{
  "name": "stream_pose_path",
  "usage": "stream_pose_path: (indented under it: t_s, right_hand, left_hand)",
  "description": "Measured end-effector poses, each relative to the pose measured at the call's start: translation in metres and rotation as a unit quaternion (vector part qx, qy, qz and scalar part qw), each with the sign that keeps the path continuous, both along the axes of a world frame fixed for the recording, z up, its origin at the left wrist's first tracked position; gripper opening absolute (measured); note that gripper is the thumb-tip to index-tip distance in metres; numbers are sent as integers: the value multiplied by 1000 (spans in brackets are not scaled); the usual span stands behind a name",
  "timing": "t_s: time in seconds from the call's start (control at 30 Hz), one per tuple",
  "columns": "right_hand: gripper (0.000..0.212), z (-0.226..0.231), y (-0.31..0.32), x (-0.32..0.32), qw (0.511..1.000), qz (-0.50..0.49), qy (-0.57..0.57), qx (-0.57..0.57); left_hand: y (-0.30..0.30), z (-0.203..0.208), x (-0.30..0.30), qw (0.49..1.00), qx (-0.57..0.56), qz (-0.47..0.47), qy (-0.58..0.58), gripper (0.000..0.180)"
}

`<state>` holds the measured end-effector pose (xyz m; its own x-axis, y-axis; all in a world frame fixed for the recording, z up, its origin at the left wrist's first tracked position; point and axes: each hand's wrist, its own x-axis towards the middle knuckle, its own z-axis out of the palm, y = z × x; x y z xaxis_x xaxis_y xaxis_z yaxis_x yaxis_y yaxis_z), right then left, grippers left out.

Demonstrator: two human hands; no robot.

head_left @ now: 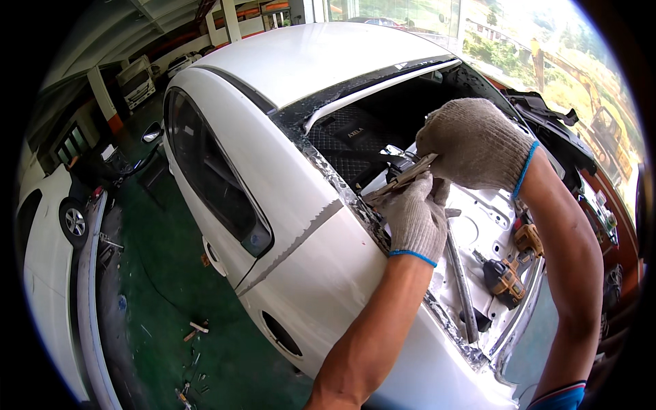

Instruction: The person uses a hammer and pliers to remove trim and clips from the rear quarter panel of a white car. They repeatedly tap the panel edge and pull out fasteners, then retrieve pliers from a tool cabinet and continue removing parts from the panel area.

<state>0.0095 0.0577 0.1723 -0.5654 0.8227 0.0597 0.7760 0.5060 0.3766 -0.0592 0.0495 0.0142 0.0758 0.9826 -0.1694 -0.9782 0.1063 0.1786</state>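
Note:
A white car body (pixel 301 191) with its rear window out fills the middle. Over the bare window edge, my left hand (pixel 418 215), in a knitted grey glove with a blue cuff, pinches a thin flat greyish strip (pixel 403 179). Just above it my right hand (pixel 475 143), gloved alike, is curled closed at the strip's upper end; its fingertips are mostly hidden. A short grey end (pixel 452 213) sticks out beside my left hand, and what it belongs to cannot be made out. Below lies a long grey bar (pixel 461 287) across the white metal.
Cordless drills, a nearer one (pixel 504 281) and another (pixel 527 239), lie on the metal to the right. A ragged grey seam (pixel 294 242) crosses the rear pillar. Another white car (pixel 48 239) stands left. Scraps and tools (pixel 195 331) litter the green floor (pixel 154 273).

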Motion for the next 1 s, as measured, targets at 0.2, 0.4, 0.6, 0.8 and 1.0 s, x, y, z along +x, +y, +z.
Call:
stream_pose_path:
  t_s: [0.2,0.4,0.6,0.8,1.0]
  right_hand:
    - [23,1,-1,0,1000,-12,6,-2]
    - [23,0,-2,-2,1000,-17,9,-15]
    - [21,1,-5,-5,1000,-8,-24,2]
    - [19,-2,-8,-6,1000,7,-12,12]
    - [19,-3,-8,-11,999,13,-18,31]
  left_hand:
    - [-6,6,-3,1000,-7,-2,22,33]
    - [-18,22,-9,996,-60,-23,61,34]
    - [-6,3,-3,999,-28,9,46,30]
    - [1,-1,-3,998,-40,27,33,29]
    - [1,0,-11,999,-32,24,20,32]
